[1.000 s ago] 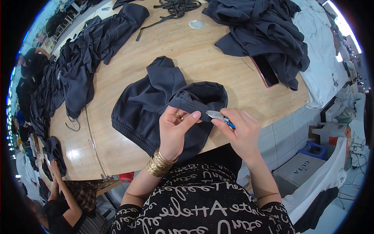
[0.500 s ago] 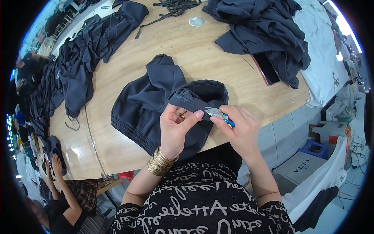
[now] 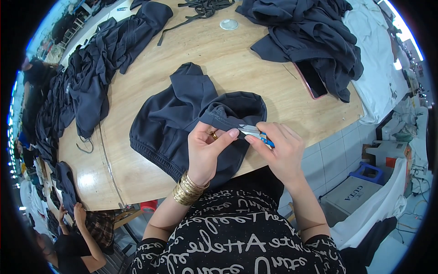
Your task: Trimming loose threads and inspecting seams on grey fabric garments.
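Observation:
A dark navy garment [image 3: 169, 114] with a gathered elastic edge lies bunched in front of me on the table. My left hand [image 3: 204, 148] pinches its stitched hem between thumb and fingers, lifting that edge off the pile. In my right hand [image 3: 285, 148] are small thread snips [image 3: 253, 131] with silver blades and blue handles. The blades lie against the hem, close to my left thumb tip. Whether any thread sits between them is too small to tell. A ring and several gold bangles [image 3: 188, 189] are on my left hand and wrist.
More dark garments lie piled at the left [image 3: 91, 86] and far right [image 3: 315, 45]. A phone [image 3: 311, 80] is partly under the right pile. Dark cords [image 3: 205, 7] and a round silvery disc [image 3: 229, 24] lie at the back. A co-worker's hands [image 3: 78, 214] handle dark cloth at lower left.
The snips' blades have shifted slightly at the hem, and the held edge has curled a little. At lower left the co-worker's hands have moved down, with the cloth shifting too.

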A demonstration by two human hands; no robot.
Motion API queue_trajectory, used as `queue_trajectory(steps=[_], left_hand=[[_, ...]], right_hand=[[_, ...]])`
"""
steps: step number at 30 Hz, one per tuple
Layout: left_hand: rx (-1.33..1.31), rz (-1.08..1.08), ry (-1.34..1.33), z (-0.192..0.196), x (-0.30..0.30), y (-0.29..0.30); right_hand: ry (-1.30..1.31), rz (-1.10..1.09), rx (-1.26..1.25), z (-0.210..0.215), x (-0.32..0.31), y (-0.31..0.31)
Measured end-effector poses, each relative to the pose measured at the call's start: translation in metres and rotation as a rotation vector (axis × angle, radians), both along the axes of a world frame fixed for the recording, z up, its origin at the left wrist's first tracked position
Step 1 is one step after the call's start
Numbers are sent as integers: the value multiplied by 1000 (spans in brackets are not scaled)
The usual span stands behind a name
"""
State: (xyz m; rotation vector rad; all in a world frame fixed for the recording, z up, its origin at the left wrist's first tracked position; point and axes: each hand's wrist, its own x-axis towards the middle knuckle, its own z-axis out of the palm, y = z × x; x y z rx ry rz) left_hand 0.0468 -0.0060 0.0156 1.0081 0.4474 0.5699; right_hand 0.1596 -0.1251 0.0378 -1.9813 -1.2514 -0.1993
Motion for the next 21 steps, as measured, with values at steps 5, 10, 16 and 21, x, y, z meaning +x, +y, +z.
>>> queue_trajectory(steps=[5, 10, 16, 21], left_hand=[[-30, 5, -19, 2, 2, 0], [-34, -7, -18, 1, 1, 0], [-38, -14, -17, 0, 2, 0], [-50, -22, -14, 0, 8, 5]], right_hand=[[1, -2, 10, -1, 1, 0], [-41, 6, 5, -1, 2, -1], [-36, 25, -7, 1, 3, -1], [-26, 19, -15, 2, 10, 3]])
